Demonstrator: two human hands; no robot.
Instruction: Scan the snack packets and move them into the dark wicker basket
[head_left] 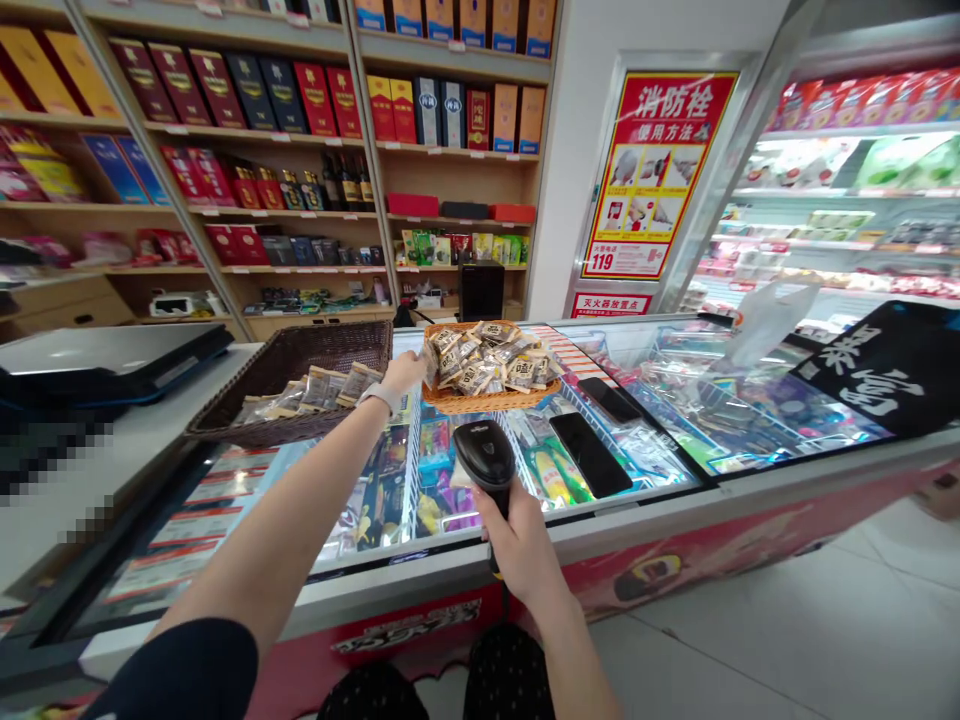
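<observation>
Head cam, fwd + down, counter [637,525] close below.

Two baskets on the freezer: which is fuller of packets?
The orange basket, right of the left hand: packets heap across its width. The dark brown basket holds a smaller cluster.

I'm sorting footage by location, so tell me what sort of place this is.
Probably a shop or small supermarket: boxed goods line the wall shelves, a glass-topped chest holds packets, and the right hand grips a barcode scanner.
</observation>
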